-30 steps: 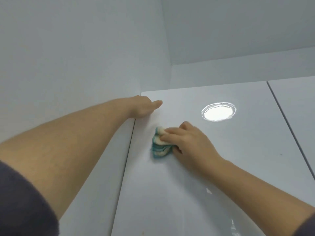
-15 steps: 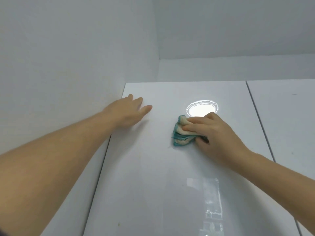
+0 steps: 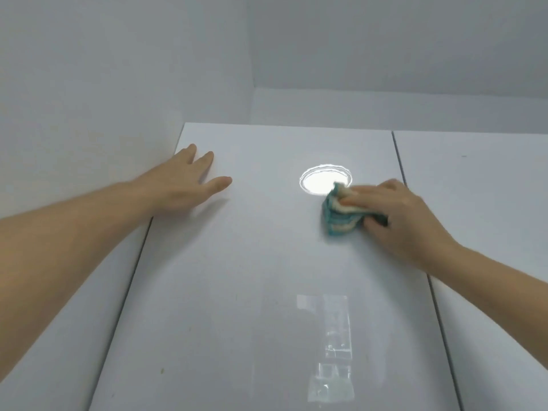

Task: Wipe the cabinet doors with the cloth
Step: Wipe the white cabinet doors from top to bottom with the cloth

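Observation:
A glossy white cabinet door [image 3: 252, 277] fills the middle of the head view, seen from below. My right hand [image 3: 397, 215] grips a bunched teal and cream cloth [image 3: 341, 216] and presses it against the door's upper right part, close to the seam with the neighbouring door [image 3: 480, 232]. My left hand [image 3: 181, 182] lies flat on the door's upper left corner, fingers straight and spread.
A white side wall [image 3: 89, 99] meets the door along its left edge. The ceiling [image 3: 385, 40] is just above the door tops. A round lamp reflection [image 3: 323, 180] shines on the door beside the cloth. A small speck [image 3: 162, 371] sits low on the left.
My right hand has slid the cloth to the right across the door, from left of the lamp reflection to its right side. My left hand has flattened onto the upper left corner.

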Motion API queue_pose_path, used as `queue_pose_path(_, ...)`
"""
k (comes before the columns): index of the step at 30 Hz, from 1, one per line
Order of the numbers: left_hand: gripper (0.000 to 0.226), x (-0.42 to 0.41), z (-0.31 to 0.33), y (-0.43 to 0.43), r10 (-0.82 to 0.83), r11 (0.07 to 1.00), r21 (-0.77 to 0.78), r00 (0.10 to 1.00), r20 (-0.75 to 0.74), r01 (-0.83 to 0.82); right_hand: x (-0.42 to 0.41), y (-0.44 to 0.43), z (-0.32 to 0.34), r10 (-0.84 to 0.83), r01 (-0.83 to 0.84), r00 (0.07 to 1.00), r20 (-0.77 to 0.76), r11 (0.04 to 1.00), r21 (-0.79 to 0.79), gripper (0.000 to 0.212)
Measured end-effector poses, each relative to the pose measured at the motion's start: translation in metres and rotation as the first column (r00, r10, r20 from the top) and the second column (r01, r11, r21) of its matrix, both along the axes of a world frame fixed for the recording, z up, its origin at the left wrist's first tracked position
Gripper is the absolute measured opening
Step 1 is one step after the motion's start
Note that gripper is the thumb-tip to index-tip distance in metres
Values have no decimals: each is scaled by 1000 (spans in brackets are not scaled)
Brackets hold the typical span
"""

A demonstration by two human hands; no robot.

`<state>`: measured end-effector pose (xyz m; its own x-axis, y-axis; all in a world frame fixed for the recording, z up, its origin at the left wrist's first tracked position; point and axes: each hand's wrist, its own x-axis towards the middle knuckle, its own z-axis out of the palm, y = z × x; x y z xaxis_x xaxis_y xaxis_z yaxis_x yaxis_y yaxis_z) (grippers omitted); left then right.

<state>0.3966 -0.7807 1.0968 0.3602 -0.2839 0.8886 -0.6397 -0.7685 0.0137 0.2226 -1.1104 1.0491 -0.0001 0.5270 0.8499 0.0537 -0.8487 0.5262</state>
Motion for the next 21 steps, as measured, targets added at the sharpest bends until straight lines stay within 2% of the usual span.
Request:
queue_pose_path(2,102,-3,0,2,-12,1000,10,1000,-19,12,-1,-3,10,-4,-3,999,38,985,173,49)
queue_pose_path(3,103,-4,1,2,-21,1000,6,999,-30,21,0,-1,7,-12,4,999,37,979,203,50)
queue_pose_path(6,100,-5,3,1,-28,1000,2,998,-57,28,0,-2,-25,2,0,1000,-13,995,95,49)
queue_pose_path(8,108,-2,5,2,-48,999,4,997,-67,48,-7,-10,-53,13,-15,997,-79,1000,-21,46)
queue_pose_path(11,114,-1,7,4,-80,997,-5,994,-80,80,-18,-14,-65,2,-21,984,-179,995,-101,38)
queue_pose_path(13,110,-5,6,3,-92,996,1,994,-67,92,-17,-17,-48,17,-28,988,-153,997,-71,42)
queue_pose_path(15,105,-8,4,1,-92,996,-3,994,-62,92,-13,-19,-26,60,-55,995,-82,996,64,51)
queue_pose_path(17,106,-7,3,1,-78,997,-7,994,-71,78,-9,-15,-17,76,-68,996,-40,983,171,51)
queue_pose_path(19,109,-5,5,2,-63,998,3,995,-82,64,-7,-10,-29,86,-80,996,-40,990,118,48)
queue_pose_path(21,113,-2,6,2,-53,998,9,995,-82,54,-6,-8,-51,76,-81,992,-102,996,-39,39)
